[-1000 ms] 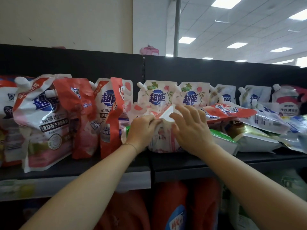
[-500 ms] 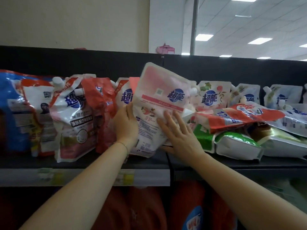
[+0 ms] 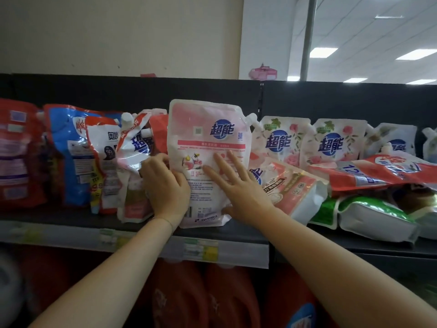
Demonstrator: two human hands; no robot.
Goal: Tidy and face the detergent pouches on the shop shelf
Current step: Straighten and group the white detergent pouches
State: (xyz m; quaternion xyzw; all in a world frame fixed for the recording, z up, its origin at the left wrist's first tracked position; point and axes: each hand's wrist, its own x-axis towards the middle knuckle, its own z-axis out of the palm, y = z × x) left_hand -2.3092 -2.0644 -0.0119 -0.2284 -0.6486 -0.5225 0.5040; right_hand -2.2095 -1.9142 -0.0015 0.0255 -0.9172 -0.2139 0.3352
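Left hand grip on one pink pouch, right hand flat

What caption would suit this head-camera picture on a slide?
Left hand grips and right hand presses a pink detergent pouch standing upright on the shop shelf.
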